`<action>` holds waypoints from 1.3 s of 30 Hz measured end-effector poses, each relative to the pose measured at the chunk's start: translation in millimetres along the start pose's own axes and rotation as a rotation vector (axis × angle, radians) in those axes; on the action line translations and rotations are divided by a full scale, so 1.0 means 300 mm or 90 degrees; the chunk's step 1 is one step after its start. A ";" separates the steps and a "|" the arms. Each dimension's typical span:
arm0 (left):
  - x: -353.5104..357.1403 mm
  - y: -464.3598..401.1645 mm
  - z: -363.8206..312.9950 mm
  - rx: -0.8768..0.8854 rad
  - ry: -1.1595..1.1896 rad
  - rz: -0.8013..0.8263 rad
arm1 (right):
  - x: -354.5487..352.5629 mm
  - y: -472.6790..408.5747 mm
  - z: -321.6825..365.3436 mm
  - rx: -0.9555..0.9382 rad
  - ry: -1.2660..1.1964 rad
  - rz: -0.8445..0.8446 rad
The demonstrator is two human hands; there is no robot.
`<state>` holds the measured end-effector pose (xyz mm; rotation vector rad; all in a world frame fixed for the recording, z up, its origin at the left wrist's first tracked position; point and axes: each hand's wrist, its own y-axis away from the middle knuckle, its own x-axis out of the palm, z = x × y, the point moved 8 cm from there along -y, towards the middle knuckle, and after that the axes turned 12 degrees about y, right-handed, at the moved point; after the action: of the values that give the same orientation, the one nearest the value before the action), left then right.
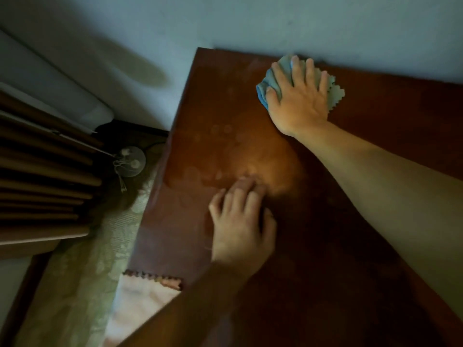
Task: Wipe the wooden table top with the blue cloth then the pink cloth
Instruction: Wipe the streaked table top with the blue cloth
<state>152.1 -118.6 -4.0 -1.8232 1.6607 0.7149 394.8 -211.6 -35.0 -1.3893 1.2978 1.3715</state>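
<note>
I've got the right hand (299, 96) pressing flat-fingered on the blue cloth (268, 82) at the wooden table top's (375, 136) far edge by the wall, left hand (241, 221) spread w/ nothing in it – risk: pink cloth (147, 294) overhanging near-left could get knocked off.

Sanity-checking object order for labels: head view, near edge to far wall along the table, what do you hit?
pink cloth at the near-left table edge → left hand resting flat on the wooden table top → right hand pressing the blue cloth → wall.
</note>
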 end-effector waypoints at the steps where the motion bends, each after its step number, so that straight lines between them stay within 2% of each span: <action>1: -0.061 -0.001 0.065 -0.018 -0.029 -0.012 | -0.008 -0.008 0.060 -0.014 -0.006 0.003; 4: -0.226 0.014 0.232 -0.080 -0.108 -0.048 | -0.039 0.054 0.305 -0.112 -0.027 0.004; 7: -0.320 0.068 0.347 -0.127 -0.139 -0.057 | -0.047 0.273 0.533 -0.275 -0.012 -0.039; 9: -0.339 0.109 0.391 -0.140 -0.143 -0.052 | -0.034 0.389 0.591 -0.354 0.004 -0.041; 11: -0.336 0.127 0.403 -0.133 -0.150 -0.042 | -0.035 0.369 0.587 -0.386 0.007 -0.024; 13: -0.323 0.122 0.409 -0.129 -0.153 -0.028 | -0.041 0.250 0.568 -0.360 0.016 -0.018; 16: -0.316 0.126 0.420 -0.135 -0.134 -0.022 | -0.059 0.039 0.503 -0.222 0.014 -0.011; 19: -0.309 0.131 0.433 -0.141 -0.123 -0.013 | -0.063 -0.019 0.504 -0.165 0.013 -0.009; 22: -0.307 0.134 0.438 -0.143 -0.115 -0.014 | -0.056 0.132 0.567 -0.207 -0.003 -0.029; 26: -0.301 0.133 0.443 -0.137 -0.099 -0.014 | -0.019 0.400 0.603 -0.336 -0.002 -0.058; 29: -0.296 0.131 0.446 -0.141 -0.092 -0.003 | -0.013 0.358 0.581 -0.363 0.011 -0.033; 35: -0.293 0.135 0.455 -0.141 -0.089 0.003 | -0.067 -0.042 0.402 -0.141 -0.002 -0.002; 39: -0.296 0.132 0.451 -0.142 -0.094 0.000 | -0.058 -0.012 0.396 -0.088 -0.028 0.003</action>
<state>103.0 37.3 -37.0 -1.8701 1.5363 1.0446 377.2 -93.0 -32.3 -1.4396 1.1979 1.5104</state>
